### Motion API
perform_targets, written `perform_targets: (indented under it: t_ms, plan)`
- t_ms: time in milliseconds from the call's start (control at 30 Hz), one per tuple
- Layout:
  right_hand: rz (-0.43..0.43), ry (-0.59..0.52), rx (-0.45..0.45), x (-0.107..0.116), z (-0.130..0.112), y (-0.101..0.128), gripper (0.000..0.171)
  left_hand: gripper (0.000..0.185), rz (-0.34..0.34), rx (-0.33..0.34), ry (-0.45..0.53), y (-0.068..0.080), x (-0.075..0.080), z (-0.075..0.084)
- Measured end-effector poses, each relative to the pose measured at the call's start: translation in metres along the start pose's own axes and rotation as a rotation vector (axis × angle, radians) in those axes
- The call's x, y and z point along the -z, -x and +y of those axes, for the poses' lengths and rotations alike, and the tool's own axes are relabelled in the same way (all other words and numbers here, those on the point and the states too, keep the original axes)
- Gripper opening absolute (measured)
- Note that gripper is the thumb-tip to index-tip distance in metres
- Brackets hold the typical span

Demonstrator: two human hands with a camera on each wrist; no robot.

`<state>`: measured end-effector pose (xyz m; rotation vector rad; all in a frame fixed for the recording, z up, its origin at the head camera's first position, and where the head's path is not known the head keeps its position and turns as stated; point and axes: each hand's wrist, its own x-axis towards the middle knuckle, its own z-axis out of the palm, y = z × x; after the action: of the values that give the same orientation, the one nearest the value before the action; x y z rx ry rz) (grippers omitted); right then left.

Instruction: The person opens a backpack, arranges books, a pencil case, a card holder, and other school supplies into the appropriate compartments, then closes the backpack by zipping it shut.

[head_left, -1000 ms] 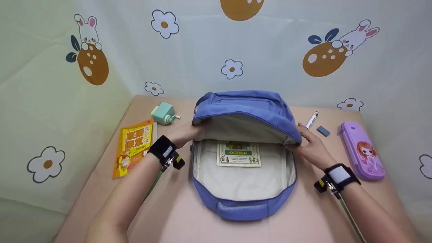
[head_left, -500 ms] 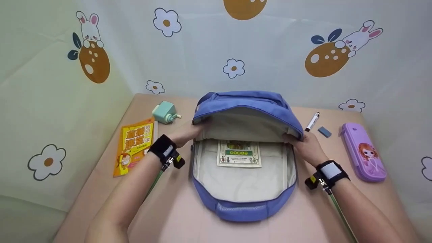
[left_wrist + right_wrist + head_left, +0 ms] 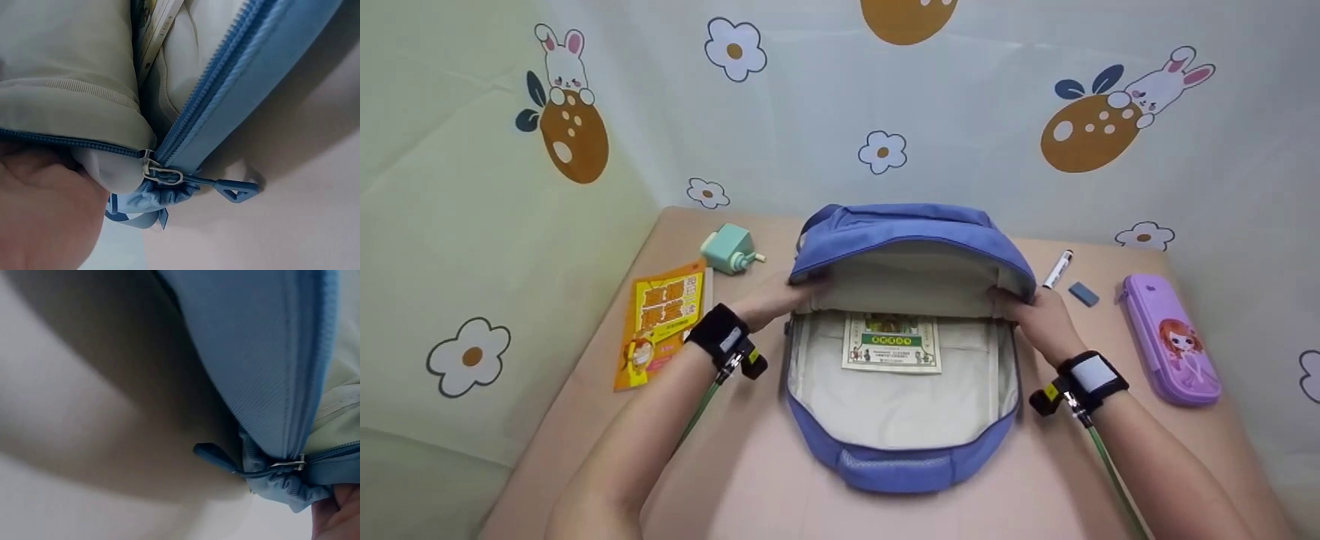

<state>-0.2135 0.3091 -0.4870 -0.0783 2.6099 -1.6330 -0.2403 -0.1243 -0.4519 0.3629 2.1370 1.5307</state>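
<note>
A: From the head view, what do the hands hold?
B: The left hand (image 3: pixel 780 298) and right hand (image 3: pixel 1039 316) grip the soft blue cloth backpack (image 3: pixel 904 461) flap, lifted open between them.

A: And close up?
B: Left wrist: fingers (image 3: pixel 39 208) curl by the bumpy zipper (image 3: pixel 163 175). Right wrist: only a fingertip (image 3: pixel 337 512) shows beside ribbed cloth.

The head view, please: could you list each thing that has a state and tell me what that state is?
backpack: unzipped, flap held up
booklet: inside the backpack, lying flat
left hand: grips the flap's left edge
right hand: grips the flap's right edge
pencil case: closed, on the table
marker: capped, lying flat
yellow book: closed, on the table
</note>
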Motion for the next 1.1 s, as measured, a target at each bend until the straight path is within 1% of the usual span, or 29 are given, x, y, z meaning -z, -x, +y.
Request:
perform_targets:
  t_ms: [100,200,300,367,433,533,600,667,733,800,867,1000,1067,1100]
  plan:
    - [0.007,-0.003,-0.011,0.000,-0.003,-0.003,0.052,0.081,0.008,0.003,-0.007,0.002,0.002,-0.003]
    - [0.007,-0.002,-0.025,-0.001,-0.005,-0.004,0.053,0.079,0.001,-0.008,-0.029,0.004,0.004,-0.006]
    - [-0.008,-0.005,-0.038,-0.001,-0.007,-0.005,0.053,0.077,-0.026,-0.025,-0.045,0.008,0.007,-0.007]
    - [-0.023,0.000,-0.046,0.000,-0.008,-0.005,0.052,0.076,-0.054,-0.034,-0.038,0.012,0.009,-0.007]
    - [-0.036,0.002,-0.056,0.000,-0.009,-0.006,0.053,0.074,-0.079,-0.040,-0.020,0.018,0.012,-0.008]
    - [-0.056,0.016,-0.068,0.002,-0.011,-0.006,0.054,0.075,-0.099,-0.032,-0.003,0.030,0.019,-0.012]
    - [-0.065,0.021,-0.080,0.002,-0.013,-0.006,0.054,0.076,-0.097,-0.019,0.000,0.040,0.025,-0.015]
    - [-0.075,0.027,-0.091,0.002,-0.014,-0.007,0.054,0.074,-0.078,-0.001,-0.008,0.050,0.032,-0.020]
    - [-0.083,0.031,-0.102,0.002,-0.014,-0.009,0.053,0.070,-0.040,0.039,-0.025,0.061,0.041,-0.025]
    - [-0.087,0.028,-0.111,0.003,-0.014,-0.010,0.052,0.068,0.024,0.093,-0.064,0.070,0.051,-0.029]
    - [-0.088,0.026,-0.117,0.004,-0.013,-0.010,0.051,0.067,0.100,0.170,-0.139,0.079,0.062,-0.033]
    - [-0.091,0.012,-0.121,0.004,-0.012,-0.010,0.054,0.070,0.255,0.353,-0.339,0.094,0.084,-0.038]
    - [-0.089,0.019,-0.119,0.004,-0.013,-0.009,0.058,0.074,0.311,0.432,-0.402,0.100,0.093,-0.042]
    - [-0.089,0.022,-0.117,0.003,-0.014,-0.008,0.060,0.076,0.340,0.472,-0.412,0.103,0.097,-0.045]
